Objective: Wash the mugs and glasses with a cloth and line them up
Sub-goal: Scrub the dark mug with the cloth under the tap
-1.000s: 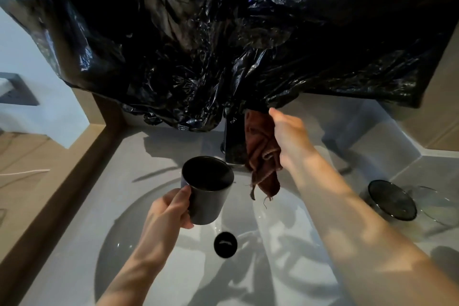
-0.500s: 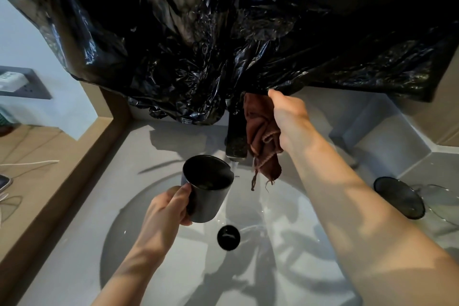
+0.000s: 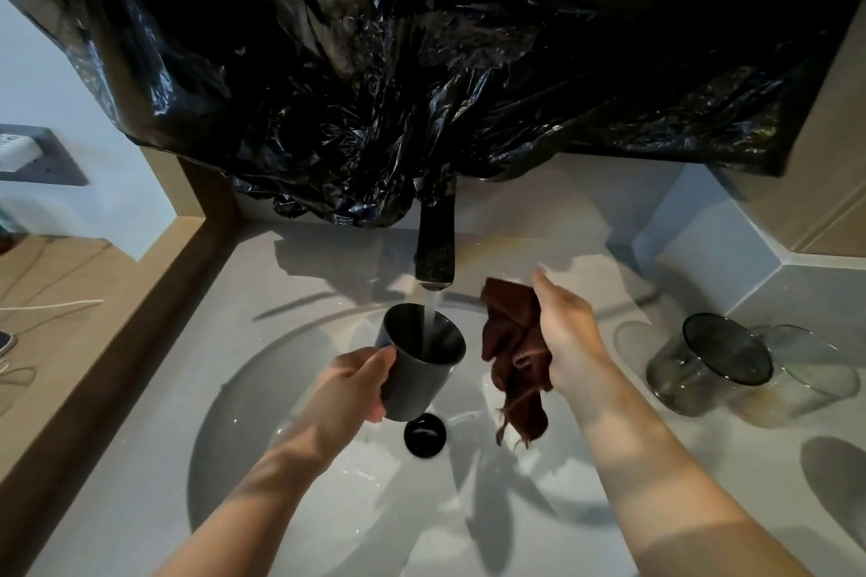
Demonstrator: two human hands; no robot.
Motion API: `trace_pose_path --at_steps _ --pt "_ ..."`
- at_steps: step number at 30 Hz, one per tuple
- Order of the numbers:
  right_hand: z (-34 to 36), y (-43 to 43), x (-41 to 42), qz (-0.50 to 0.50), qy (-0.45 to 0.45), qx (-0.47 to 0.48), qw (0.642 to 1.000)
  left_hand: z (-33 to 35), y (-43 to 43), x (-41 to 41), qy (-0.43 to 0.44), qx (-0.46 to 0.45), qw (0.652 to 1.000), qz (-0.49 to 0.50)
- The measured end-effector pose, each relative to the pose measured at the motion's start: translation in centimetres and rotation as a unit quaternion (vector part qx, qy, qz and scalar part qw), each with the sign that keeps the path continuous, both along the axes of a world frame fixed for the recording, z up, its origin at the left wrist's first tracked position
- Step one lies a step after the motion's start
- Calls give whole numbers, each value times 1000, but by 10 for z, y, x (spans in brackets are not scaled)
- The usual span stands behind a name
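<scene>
over the sink (image 3: 262,412), a dark mug (image 3: 414,365) is gripped by the left hand (image 3: 349,384), fingers curled round its side, and is held under the running tap (image 3: 436,248). just to its right, a brown cloth (image 3: 515,365) is held hanging in the right hand (image 3: 569,342), fingers closed on it. two glasses (image 3: 703,365) are set side by side on the counter (image 3: 773,483).
</scene>
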State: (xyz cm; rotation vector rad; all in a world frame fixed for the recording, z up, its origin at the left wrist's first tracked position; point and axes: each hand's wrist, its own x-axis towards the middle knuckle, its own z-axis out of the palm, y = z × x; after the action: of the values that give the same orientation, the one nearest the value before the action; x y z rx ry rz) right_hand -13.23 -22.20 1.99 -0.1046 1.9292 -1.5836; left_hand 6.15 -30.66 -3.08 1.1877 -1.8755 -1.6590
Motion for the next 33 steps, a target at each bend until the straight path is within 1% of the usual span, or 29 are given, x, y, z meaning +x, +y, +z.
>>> trace_pose_path --at_steps 3,6,8,10,13,15,17,19,20,22,23,27,30,33 --pt "-17 19 1 14 -2 -31 999 -4 -1 -13 -33 32 999 15" --pt "-27 33 3 52 -39 -57 996 -4 -4 -22 -59 88 993 42" --pt "-33 34 3 50 -31 -42 997 -4 -4 -23 -126 99 987 30" --pt "-46 33 1 38 -4 -19 999 -6 -3 -19 -201 84 976 -7" --pt "-78 31 -4 54 25 7 998 -12 -1 -8 -230 86 969 -38" --pt "-79 34 5 62 1 22 998 -15 2 -2 -229 83 968 -58" --pt "-67 40 20 71 -13 41 997 -18 5 0 -230 45 967 -98" --pt "-74 45 22 84 -26 61 994 -20 7 -1 -251 -32 956 -147" --pt "-78 47 23 83 -34 74 993 -21 7 -1 -270 -77 945 -169" --pt "-84 50 23 75 -71 65 993 -20 8 -4 -305 -165 916 -201" --pt "-85 51 24 68 -84 58 992 -20 8 -6 -313 -193 906 -209" --pt "-98 56 27 28 -87 61 994 -29 6 -11 -322 -254 886 -216" --pt "-104 63 27 27 -83 84 993 -34 3 -16 -337 -280 872 -219" --pt "-109 67 26 26 -86 82 993 -35 2 -17 -346 -313 853 -234"
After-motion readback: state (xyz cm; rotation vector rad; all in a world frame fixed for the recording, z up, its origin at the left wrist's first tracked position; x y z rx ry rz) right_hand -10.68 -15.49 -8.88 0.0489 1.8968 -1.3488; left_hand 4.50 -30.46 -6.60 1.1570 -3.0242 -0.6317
